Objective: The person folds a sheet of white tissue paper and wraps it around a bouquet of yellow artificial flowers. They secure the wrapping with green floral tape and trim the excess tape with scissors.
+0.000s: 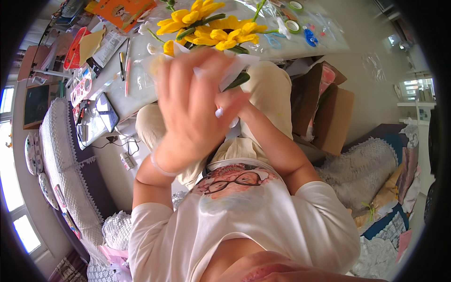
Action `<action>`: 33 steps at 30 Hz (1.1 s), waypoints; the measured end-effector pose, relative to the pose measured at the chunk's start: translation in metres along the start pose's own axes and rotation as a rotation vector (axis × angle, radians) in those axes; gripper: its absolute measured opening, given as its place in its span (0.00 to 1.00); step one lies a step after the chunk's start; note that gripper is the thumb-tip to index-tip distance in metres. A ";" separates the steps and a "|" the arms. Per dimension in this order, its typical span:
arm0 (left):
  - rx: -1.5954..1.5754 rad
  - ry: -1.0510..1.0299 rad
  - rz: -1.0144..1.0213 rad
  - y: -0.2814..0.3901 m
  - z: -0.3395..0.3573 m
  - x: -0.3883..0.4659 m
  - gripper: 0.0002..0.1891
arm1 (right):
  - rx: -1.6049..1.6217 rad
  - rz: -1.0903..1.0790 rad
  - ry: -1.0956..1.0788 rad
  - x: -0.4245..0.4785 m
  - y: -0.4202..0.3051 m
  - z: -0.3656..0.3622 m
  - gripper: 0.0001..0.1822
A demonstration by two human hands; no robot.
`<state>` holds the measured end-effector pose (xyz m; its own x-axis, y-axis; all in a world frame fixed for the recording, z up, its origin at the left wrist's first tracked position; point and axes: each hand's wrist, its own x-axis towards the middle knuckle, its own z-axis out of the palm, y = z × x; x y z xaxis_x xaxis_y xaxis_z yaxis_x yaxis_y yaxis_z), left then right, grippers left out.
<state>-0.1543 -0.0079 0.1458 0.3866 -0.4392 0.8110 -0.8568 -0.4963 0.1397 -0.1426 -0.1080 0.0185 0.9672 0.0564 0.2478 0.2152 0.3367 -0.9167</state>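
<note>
A bouquet of fuzzy yellow flowers (225,33), probably pipe-cleaner work, with green leaves and small white buds, rises above my hands. Pale translucent wrapping (241,68) surrounds its lower part. Gripping the gathered base from the right is my right hand (234,102), partly covered by the other. My left hand (193,102) is blurred, with its back towards the camera and its fingers stretched up over the wrapping's front; its palm side and whatever it may hold are hidden. Some white material shows below, between the two hands.
The table (141,79) carries pens, a phone (106,112), light-blue scissors (273,40), green tape rolls (292,26), a blue correction-tape dispenser (310,37) and an orange booklet (123,12). An opened cardboard box (333,120) stands right of my knees. A cable (130,142) hangs at left.
</note>
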 end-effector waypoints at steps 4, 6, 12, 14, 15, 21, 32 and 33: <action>0.123 -0.120 0.028 -0.024 0.013 0.020 0.13 | -0.401 -0.031 0.006 0.000 -0.006 0.005 0.26; 0.136 -0.180 0.060 -0.022 0.013 0.031 0.07 | -0.269 0.055 0.021 -0.004 0.000 0.008 0.26; 0.169 -0.258 0.154 -0.020 0.027 0.060 0.07 | -0.424 0.150 -0.074 -0.004 0.023 0.003 0.24; 0.182 -0.306 0.095 -0.018 0.014 0.073 0.09 | -0.439 0.129 -0.071 -0.006 0.022 0.003 0.15; 0.070 -0.177 0.102 -0.024 0.011 0.080 0.09 | -0.394 0.154 -0.063 -0.008 0.021 0.002 0.12; -0.448 0.464 -0.321 -0.026 -0.053 0.018 0.05 | 0.037 0.351 -0.030 -0.007 0.020 -0.011 0.07; -0.064 -0.002 -0.358 -0.054 -0.013 -0.019 0.08 | 0.101 0.464 -0.019 -0.004 0.005 -0.013 0.07; -0.066 0.035 -0.386 -0.053 -0.014 -0.018 0.08 | 0.100 0.480 -0.015 -0.007 0.005 -0.012 0.07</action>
<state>-0.1208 0.0372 0.1321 0.6741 -0.2027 0.7103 -0.6709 -0.5705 0.4738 -0.1468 -0.1180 0.0089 0.9517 0.2411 -0.1903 -0.2695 0.3578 -0.8941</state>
